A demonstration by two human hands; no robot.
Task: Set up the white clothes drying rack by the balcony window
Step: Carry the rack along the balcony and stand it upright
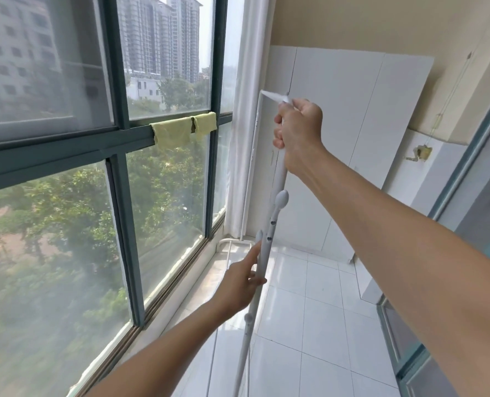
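Right hand (298, 133) tight around white rack pole (278, 179), left hand (238, 285) loosely around it lower down.

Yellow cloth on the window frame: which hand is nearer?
Right. The right hand grips the rack pole level with the yellow cloth; the left hand holds it well below.

Head-worn wide-angle view, facing forward and down along the balcony, window (163, 67) at left, tiled floor (309, 310) below, left hand (242, 285) and right hand (299, 130) on the rack pole (278, 179) close to lens
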